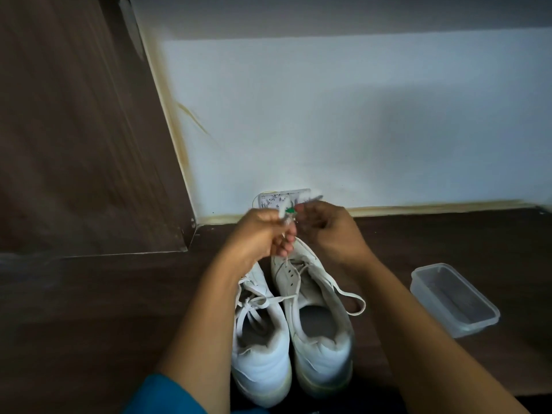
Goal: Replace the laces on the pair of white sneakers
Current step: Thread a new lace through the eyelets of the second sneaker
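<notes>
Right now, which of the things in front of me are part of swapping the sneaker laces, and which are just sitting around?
For the job: left sneaker, right sneaker, the laces in them, the white bundle with a green tag, gripped by left hand and right hand.
Lying about: clear plastic container, printed card by the wall.

The left hand and right hand are bare, and so are both forearms up to the elbows. Teal-blue cloth, plain and smooth, shows by the left elbow; whether it is a sleeve cannot be told.
</notes>
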